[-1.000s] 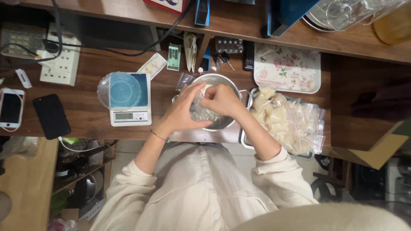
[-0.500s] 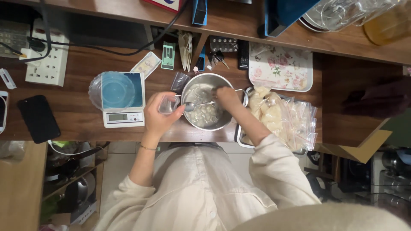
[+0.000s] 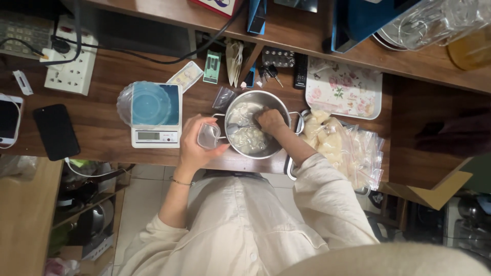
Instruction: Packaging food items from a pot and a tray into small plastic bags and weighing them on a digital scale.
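Cluttering the wooden desk (image 3: 102, 128): scale (image 3: 156, 116), pot (image 3: 251, 128), phones (image 3: 56, 131).

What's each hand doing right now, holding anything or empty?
Left hand: closed around a small clear bag beside the steel pot.
Right hand: inside the pot, curled around a spoon over the pale food.

A wooden desk (image 3: 102, 133) carried a scale (image 3: 155, 117), a steel pot (image 3: 253, 128), a floral tray (image 3: 343, 88), filled bags (image 3: 348, 153), a power strip (image 3: 69, 64), a black phone (image 3: 56, 132), a white phone (image 3: 9, 117), keys (image 3: 271, 72) and a banknote (image 3: 184, 75).
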